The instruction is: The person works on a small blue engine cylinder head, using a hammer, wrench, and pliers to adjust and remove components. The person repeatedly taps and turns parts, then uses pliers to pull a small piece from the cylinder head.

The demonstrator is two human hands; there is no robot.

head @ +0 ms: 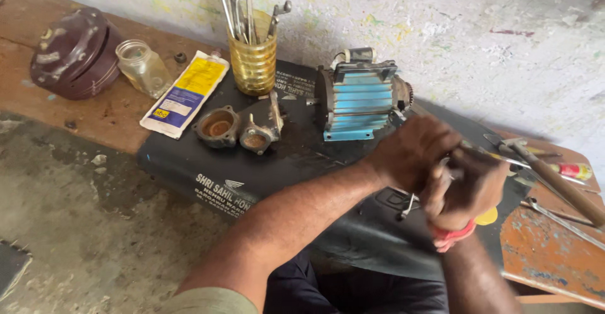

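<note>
On black mat (pixel 208 169) | two hands (pixel 441 169), fingers clasping one small metal part (pixel 408 207) | one blue motor (pixel 360 103) | two castings (pixel 239 127)

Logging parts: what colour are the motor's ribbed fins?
Light blue fins on the motor, clearest in the head view.

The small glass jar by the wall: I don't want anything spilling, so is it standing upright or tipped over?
Tipped. The glass jar leans with its open mouth toward the upper left, between the maroon round cover and the yellow-and-white sachet. Contents: cannot tell.

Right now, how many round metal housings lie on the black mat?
2: one housing in front of the yellow cup, the other touching its right side. More may hide behind the hands.
</note>
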